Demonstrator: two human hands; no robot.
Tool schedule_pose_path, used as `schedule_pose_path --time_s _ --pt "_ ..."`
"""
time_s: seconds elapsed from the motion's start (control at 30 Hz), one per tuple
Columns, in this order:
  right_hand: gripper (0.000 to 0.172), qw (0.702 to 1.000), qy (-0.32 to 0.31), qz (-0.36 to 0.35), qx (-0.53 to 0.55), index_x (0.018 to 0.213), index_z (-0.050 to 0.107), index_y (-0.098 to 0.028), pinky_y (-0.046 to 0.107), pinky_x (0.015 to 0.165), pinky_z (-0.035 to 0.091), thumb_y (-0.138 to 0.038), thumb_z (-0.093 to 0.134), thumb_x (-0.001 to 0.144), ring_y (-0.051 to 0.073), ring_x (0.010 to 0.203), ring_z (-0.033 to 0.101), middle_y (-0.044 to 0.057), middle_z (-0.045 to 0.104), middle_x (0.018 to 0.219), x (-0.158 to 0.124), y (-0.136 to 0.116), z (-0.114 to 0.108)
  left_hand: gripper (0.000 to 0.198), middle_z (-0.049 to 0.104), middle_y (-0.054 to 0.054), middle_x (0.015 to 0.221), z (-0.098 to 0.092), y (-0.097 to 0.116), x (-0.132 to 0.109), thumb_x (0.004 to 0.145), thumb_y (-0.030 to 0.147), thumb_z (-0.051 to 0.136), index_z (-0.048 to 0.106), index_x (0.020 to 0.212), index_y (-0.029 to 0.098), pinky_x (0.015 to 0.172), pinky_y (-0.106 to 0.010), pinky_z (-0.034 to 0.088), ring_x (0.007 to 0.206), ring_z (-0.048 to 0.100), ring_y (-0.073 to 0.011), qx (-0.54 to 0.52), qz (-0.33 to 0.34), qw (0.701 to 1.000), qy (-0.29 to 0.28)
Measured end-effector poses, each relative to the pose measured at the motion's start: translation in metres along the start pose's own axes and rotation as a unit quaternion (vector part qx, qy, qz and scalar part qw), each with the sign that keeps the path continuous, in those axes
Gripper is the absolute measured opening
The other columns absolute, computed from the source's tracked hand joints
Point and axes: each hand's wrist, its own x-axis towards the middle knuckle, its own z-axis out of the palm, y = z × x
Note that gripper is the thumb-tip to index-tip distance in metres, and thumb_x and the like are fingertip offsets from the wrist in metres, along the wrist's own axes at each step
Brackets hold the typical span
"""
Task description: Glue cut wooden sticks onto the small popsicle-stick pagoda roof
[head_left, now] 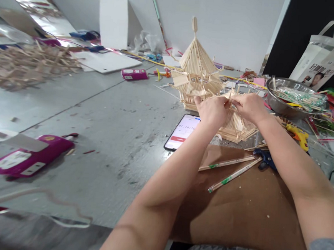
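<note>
Both hands out in front, meeting over the stick roof (237, 126), the lower of two pale wooden builds. Roof sits on the grey surface (120, 129), just past the brown board (244, 208), its slats sloping down toward the wearer. Left hand (213, 111) comes in over its near left side, back of hand up, thumb raised toward the tower; right hand (251, 107) over its right side, fingers curled inward. Fingertips of the two nearly meet near the roof's top. Fingers of each look drawn together; cannot tell whether they are clamped on a stick, too small and partly hidden

Tower (198, 79) upright just behind and left of the roof: tiered, flared eaves, pointed top with a knob. Overlap in view; cannot tell if the two builds touch

Phone (180, 132) flat left of the roof, timer digits and a red button on screen, right part behind the left forearm. Two wrapped stick bundles (234, 174) lie over the brown board, green print on the wraps; blue tool (264, 159) at their far ends, partly under the right forearm in view. Yellow glue gun (299, 136) right of the roof. Beyond it, a steel bowl (275, 102) with more wrapped sticks; white bag (317, 56) standing behind

Far left, a loose stick pile (29, 66), blurred. Purple box (34, 155) near left, a second purple box (134, 74) farther back, near a white sheet (114, 62) lying flat
</note>
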Motion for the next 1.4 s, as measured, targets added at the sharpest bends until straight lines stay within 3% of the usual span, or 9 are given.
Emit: schedule_pose_path --time_s 0.27,0.37,0.5,0.63,0.8,0.93,1.07,1.23,1.4 --pt "0.031 1.0 0.0 -0.002 0.009 0.096 0.067 -0.022 0.031 0.067 0.035 -0.029 0.039 0.087 0.021 0.079 0.059 0.006 0.069 0.089 0.0 0.001 0.0 0.027 0.069 -0.008 0.084 -0.002 0.0 -0.001 0.085 0.033 0.043 0.068 0.084 0.022 0.091 -0.048 0.025 0.083 0.063 -0.0251 -0.009 0.004 1.0 -0.014" --pt "0.03 1.0 0.003 0.0 0.02 0.097 0.065 -0.018 0.032 0.069 0.036 -0.03 0.039 0.088 0.022 0.081 0.06 0.009 0.069 0.089 0.0 0.002 0.001 0.02 0.067 -0.009 0.091 -0.005 -0.002 -0.003 0.084 0.033 0.048 0.063 0.089 0.021 0.092 -0.05 0.027 0.093 0.059 -0.0282 -0.012 0.011 1.0 0.016" --pt "0.028 0.999 0.023 0.005 0.03 0.108 0.057 -0.016 0.034 0.071 0.039 -0.027 0.043 0.087 0.023 0.083 0.061 0.01 0.068 0.086 0.0 0.003 0.004 0.015 0.062 -0.009 0.107 -0.007 -0.006 -0.001 0.081 0.026 0.052 0.06 0.094 0.023 0.094 -0.048 0.029 0.109 0.048 -0.0302 -0.011 0.106 0.99 0.091" --pt "0.036 0.998 0.044 0.003 0.033 0.12 0.048 -0.014 0.036 0.075 0.04 -0.024 0.048 0.084 0.025 0.087 0.06 0.01 0.068 0.087 0.001 0.006 0.007 0.014 0.062 -0.007 0.105 -0.004 -0.01 0.008 0.083 0.023 0.049 0.062 0.087 0.023 0.095 -0.048 0.03 0.109 0.047 -0.0285 0.0 0.216 0.972 0.089" --pt "0.041 0.998 0.052 -0.016 0.037 0.124 0.045 -0.016 0.04 0.083 0.039 -0.024 0.049 0.084 0.025 0.089 0.061 0.009 0.069 0.087 0.003 0.008 0.01 0.016 0.062 -0.006 0.102 0.003 -0.015 0.018 0.083 0.023 0.048 0.064 0.082 0.022 0.099 -0.049 0.027 0.11 0.046 -0.0274 0.001 0.271 0.958 0.096" --pt "0.046 0.998 0.046 -0.026 0.033 0.126 0.041 -0.013 0.047 0.096 0.03 -0.025 0.048 0.083 0.025 0.09 0.062 0.009 0.069 0.088 0.002 0.01 0.01 0.013 0.063 -0.005 0.1 0.008 -0.017 0.021 0.081 0.023 0.051 0.064 0.08 0.022 0.102 -0.05 0.024 0.112 0.044 -0.0277 -0.007 0.289 0.951 0.109" --pt "0.049 0.994 0.092 -0.045 0.049 0.126 0.041 -0.017 0.055 0.102 0.018 -0.03 0.05 0.079 0.028 0.107 0.054 0.01 0.066 0.104 -0.008 0.017 0.012 0.009 0.063 -0.005 0.104 0.008 -0.016 0.021 0.077 0.023 0.057 0.064 0.083 0.023 0.103 -0.052 0.022 0.115 0.044 -0.029 -0.01 0.297 0.948 0.116" --pt "0.036 0.984 0.166 0.018 0.066 0.114 0.051 -0.022 0.062 0.103 0.008 -0.034 0.046 0.081 0.029 0.118 0.044 0.009 0.063 0.11 -0.021 0.025 0.021 0.01 0.066 -0.002 0.101 0.008 -0.01 0.022 0.079 0.024 0.056 0.065 0.083 0.025 0.104 -0.053 0.022 0.115 0.045 -0.0276 -0.015 0.324 0.938 0.121" --pt "0.023 0.982 0.155 0.052 0.092 0.095 0.06 -0.023 0.066 0.101 0.006 -0.033 0.042 0.084 0.028 0.112 0.05 0.008 0.066 0.103 -0.02 0.022 0.032 0.016 0.069 -0.002 0.08 0.008 -0.008 0.024 0.082 0.024 0.052 0.066 0.074 0.025 0.103 -0.054 0.02 0.108 0.052 -0.0265 -0.017 0.328 0.938 0.112"
